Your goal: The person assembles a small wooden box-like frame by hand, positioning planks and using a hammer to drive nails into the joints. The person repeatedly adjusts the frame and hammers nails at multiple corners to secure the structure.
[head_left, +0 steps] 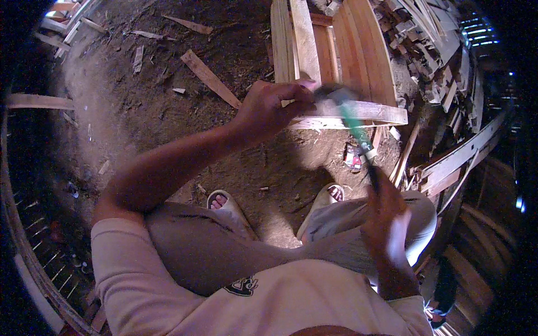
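Note:
My left hand (pixel 272 106) pinches something small and hidden against a pale wooden slat (pixel 358 113) that lies across a frame of upright boards (pixel 330 47). My right hand (pixel 386 215) grips the dark lower end of a hammer (pixel 353 126) with a green handle. Its head is blurred just above the slat, right beside my left fingertips. I am seated, with my knees and sandalled feet below the slat.
Dirt ground strewn with wood offcuts (pixel 210 78) spreads to the left. A heap of scrap wood (pixel 426 39) rises at the upper right, and long planks (pixel 459 154) lean at the right. A small red-and-white packet (pixel 353 158) lies near my right foot.

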A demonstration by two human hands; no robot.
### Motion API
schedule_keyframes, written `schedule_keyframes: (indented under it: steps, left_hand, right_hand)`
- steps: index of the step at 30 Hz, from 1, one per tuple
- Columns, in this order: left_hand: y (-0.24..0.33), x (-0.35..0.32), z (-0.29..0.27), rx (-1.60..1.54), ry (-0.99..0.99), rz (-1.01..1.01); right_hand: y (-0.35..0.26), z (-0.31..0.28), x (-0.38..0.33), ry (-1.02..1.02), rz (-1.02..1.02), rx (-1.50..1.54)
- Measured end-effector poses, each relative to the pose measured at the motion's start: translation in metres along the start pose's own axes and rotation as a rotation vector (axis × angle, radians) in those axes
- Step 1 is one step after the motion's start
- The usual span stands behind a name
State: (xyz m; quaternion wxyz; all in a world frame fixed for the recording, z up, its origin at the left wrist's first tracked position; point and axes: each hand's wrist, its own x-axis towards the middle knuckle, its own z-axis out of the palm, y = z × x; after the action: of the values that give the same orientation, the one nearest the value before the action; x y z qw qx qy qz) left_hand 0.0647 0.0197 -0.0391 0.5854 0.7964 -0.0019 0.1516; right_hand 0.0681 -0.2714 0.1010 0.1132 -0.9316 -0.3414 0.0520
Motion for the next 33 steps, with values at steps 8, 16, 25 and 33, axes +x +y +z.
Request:
schedule_keyframes:
  steps: [8, 16, 25, 33]
  left_hand:
    - [0.002, 0.006, -0.008, 0.064, -0.041, 0.151]
    - [-0.002, 0.034, -0.035, 0.015, 0.024, 0.293]
    - [0.007, 0.043, -0.041, 0.365, -0.309, 0.463]
    - [0.004, 0.065, -0.042, 0.487, -0.545, 0.521]
  right_hand:
    - [0.012, -0.003, -0.002, 0.355, 0.192, 0.151]
    - [0.022, 0.01, 0.002, 0.156, 0.306, 0.431]
    - [0.051, 0.031, 0.08, 0.137, 0.121, 0.188]
    - [0.072, 0.063, 0.124, 0.154, -0.063, 0.187]
